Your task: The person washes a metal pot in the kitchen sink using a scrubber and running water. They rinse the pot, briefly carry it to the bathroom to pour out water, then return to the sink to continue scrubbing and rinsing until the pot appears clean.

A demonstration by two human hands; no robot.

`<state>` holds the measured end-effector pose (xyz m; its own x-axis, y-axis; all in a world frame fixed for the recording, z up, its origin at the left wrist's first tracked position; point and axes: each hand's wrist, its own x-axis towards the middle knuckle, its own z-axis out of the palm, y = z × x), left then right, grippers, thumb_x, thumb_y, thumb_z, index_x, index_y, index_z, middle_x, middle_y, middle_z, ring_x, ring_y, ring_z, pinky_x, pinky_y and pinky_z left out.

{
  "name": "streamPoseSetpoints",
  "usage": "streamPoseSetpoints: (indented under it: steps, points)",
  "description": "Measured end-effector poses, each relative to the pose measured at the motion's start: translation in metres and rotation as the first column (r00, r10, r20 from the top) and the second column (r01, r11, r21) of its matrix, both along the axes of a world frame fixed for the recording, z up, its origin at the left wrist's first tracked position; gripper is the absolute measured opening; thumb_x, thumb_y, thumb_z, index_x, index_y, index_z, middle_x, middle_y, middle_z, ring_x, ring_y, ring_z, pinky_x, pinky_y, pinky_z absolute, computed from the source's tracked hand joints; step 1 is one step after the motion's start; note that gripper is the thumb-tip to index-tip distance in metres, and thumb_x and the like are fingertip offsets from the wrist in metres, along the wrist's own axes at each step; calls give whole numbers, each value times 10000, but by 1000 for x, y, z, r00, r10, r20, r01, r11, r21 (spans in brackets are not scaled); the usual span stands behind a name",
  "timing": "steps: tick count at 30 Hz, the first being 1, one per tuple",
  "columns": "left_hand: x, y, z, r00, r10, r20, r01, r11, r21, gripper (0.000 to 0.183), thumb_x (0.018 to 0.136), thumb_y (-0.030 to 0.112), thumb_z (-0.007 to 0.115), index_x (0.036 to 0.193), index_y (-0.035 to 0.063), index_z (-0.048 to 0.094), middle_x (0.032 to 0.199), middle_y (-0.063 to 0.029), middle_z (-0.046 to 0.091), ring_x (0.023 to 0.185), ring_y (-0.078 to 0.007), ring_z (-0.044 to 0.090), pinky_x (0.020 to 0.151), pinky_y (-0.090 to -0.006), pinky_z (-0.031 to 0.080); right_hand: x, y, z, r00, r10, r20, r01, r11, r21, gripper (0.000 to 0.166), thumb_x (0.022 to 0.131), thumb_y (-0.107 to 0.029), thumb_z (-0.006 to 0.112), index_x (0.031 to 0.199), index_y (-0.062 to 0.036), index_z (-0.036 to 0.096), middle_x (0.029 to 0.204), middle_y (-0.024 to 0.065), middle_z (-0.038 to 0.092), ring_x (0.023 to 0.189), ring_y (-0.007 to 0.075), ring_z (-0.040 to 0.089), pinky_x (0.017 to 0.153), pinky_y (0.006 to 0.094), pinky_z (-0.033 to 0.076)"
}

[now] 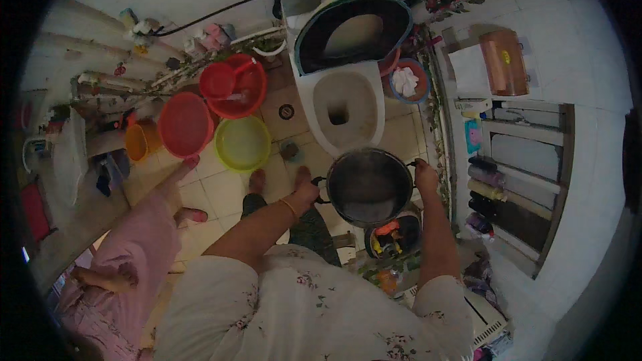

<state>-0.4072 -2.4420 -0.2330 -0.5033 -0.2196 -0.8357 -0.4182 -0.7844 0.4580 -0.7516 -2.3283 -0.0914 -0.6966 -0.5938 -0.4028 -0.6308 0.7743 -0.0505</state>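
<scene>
A large dark metal pot (369, 188) with two side handles is held out in front of me, seen from above, close to the front of an open toilet bowl (346, 105). My left hand (307, 194) grips its left handle, and my right hand (426, 176) grips the right one. What lies in the pot is dark and hard to make out; liquid seems to show inside. The toilet lid, with a dark padded seat cover (356, 32), stands raised. Under the pot, partly hidden, is a dark tub (417, 228) with orange and yellow things in it.
On the tiled floor to the left stand a yellow-green basin (243, 144), a red basin (185, 125), another red basin (258, 87) holding a red dipper (217, 80), and an orange bucket (137, 142). A wastebasket (422, 82) sits right of the toilet. Another person (135, 245) in pink stands at left.
</scene>
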Motion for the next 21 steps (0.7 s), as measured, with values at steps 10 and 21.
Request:
streamPoseSetpoints:
  steps: [10, 21]
  points:
    - [-20, -2, 39, 878, -391, 276, 342, 916, 210, 539, 832, 34, 434, 1329, 70, 229, 823, -139, 528, 516, -204, 473, 406, -371, 365, -36, -38, 5, 980, 137, 147, -177, 935, 308, 227, 823, -180, 466, 928, -45, 616, 866, 180, 618, 765, 326, 606, 653, 414, 495]
    - [-32, -30, 105, 992, -66, 104, 6, 871, 492, 247, 804, 238, 464, 650, 45, 448, 495, -56, 427, 345, -126, 346, 331, -267, 286, -74, -146, 23, 965, 253, 74, -246, 764, 597, 240, 788, -191, 496, 926, -59, 641, 1083, 125, 578, 927, 265, 588, 736, 372, 471]
